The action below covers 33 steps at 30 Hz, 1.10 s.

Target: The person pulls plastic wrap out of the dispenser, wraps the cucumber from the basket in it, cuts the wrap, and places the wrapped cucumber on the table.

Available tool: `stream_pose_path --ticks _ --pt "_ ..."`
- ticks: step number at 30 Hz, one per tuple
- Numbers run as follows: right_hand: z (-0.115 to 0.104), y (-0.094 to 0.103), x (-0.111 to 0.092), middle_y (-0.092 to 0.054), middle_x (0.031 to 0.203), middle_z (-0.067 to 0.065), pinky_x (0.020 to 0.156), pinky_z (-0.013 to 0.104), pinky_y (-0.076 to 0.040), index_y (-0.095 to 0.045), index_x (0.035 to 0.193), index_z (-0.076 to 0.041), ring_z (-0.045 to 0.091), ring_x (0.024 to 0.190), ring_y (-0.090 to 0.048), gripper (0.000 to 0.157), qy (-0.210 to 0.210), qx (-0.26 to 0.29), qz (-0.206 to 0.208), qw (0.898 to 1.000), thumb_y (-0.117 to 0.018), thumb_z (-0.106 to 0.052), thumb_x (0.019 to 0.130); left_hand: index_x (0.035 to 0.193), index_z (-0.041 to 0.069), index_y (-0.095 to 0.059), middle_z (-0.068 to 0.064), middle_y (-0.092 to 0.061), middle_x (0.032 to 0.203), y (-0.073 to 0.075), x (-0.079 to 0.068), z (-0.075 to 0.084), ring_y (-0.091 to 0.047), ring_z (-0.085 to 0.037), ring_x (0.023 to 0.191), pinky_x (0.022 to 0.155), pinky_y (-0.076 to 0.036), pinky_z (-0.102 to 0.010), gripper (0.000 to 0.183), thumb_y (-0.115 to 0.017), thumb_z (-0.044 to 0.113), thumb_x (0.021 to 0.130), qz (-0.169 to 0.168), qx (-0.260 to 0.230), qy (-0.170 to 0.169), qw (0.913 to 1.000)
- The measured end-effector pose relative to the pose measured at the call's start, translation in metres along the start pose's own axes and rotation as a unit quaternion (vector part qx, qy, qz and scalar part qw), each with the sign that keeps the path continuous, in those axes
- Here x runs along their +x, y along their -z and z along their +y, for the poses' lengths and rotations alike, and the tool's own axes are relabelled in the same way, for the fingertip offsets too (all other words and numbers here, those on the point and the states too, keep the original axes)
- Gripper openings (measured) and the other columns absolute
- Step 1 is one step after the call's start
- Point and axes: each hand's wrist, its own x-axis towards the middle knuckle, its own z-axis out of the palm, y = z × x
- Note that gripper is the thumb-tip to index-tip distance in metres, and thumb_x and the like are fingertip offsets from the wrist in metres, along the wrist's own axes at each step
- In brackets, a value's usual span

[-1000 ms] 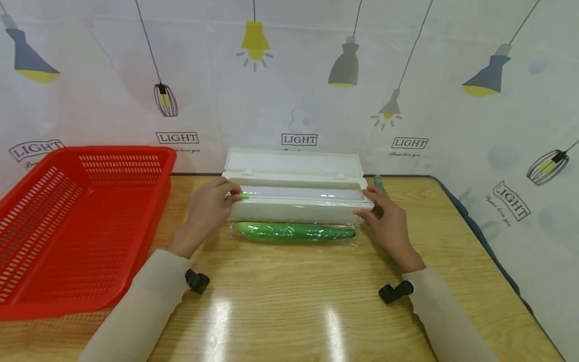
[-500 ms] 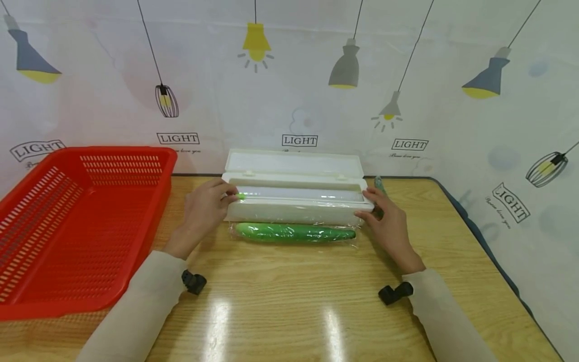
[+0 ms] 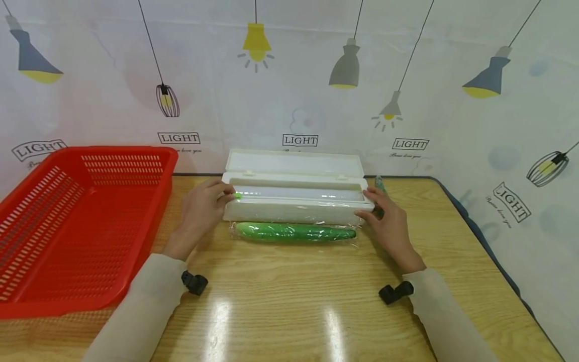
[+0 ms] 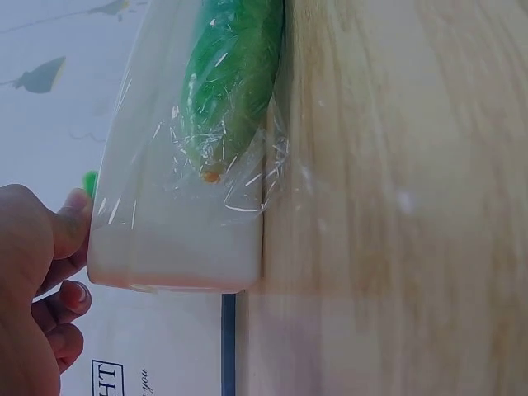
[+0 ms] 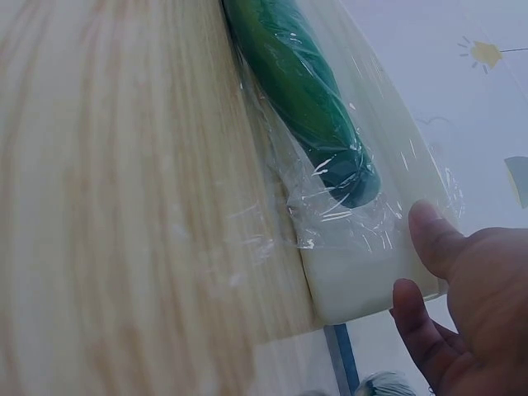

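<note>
A white cling film dispenser box stands at the back of the table with its lid raised and a film roll inside. My left hand pinches a small green slide cutter at the left end of the box's front edge. Thumb and fingers of my right hand hold the box's right end. A green cucumber lies along the front of the box. Clear film covers it, bunched loosely at its ends in both wrist views. The left fingertips partly hide the cutter.
A large red plastic basket stands on the left of the wooden table. A greenish object lies behind my right hand, mostly hidden. A printed curtain hangs right behind the box.
My left hand has slid the green cutter slightly left, to the left end of the box edge. The right hand, box and cucumber stay where they were.
</note>
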Motion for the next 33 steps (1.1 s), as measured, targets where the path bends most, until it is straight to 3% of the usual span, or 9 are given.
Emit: stream_pose_path --ticks 17,25,33 --pt "0.0005 -0.0006 0.0 -0.054 0.134 0.014 0.066 0.039 -0.049 -0.06 0.126 0.001 0.023 0.083 -0.061 0.053 -0.002 -0.001 -0.003 1.0 -0.079 -0.01 0.077 0.091 0.008 -0.073 -0.009 -0.062 0.104 -0.0029 -0.0059 -0.0042 -0.058 -0.027 0.083 0.066 -0.043 -0.041 0.005 -0.071 0.008 0.086 0.018 -0.012 0.025 0.9994" --pt "0.0005 0.0002 0.001 -0.054 0.134 0.015 0.067 0.022 -0.045 -0.06 0.126 0.001 0.023 0.082 -0.06 0.053 -0.008 -0.002 -0.002 1.0 -0.078 -0.01 0.078 0.091 0.005 -0.072 -0.009 -0.063 0.102 -0.0017 -0.0037 -0.0021 -0.058 -0.027 0.082 0.067 -0.046 -0.04 0.005 -0.071 0.005 0.086 0.019 -0.011 0.025 0.9994" --pt "-0.0007 0.001 0.0004 -0.054 0.135 0.013 0.067 0.031 -0.047 -0.06 0.126 0.0 0.022 0.083 -0.061 0.054 -0.006 -0.002 -0.003 1.0 -0.079 -0.011 0.078 0.089 0.0 -0.071 -0.014 -0.062 0.099 -0.0018 -0.0036 -0.0028 -0.057 -0.03 0.082 0.073 -0.049 -0.043 0.004 -0.069 -0.002 0.086 0.027 -0.046 0.017 0.9985"
